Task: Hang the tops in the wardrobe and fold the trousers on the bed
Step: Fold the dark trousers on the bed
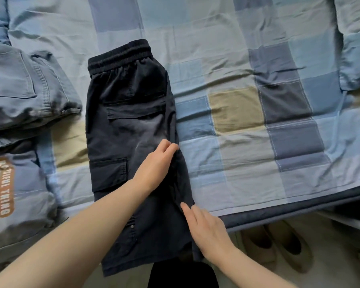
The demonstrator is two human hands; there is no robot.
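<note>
A bed covered with a patchwork quilt point(237, 113) in pale blue, navy and olive-tan squares, its dark blue border point(279, 213) running along the near edge. At far right, a pale blue pillow point(355, 48) lies on the quilt. Below the bed's edge, on a light floor point(324, 275), sits a pair of beige slip-on shoes point(279, 246), side by side.
</note>
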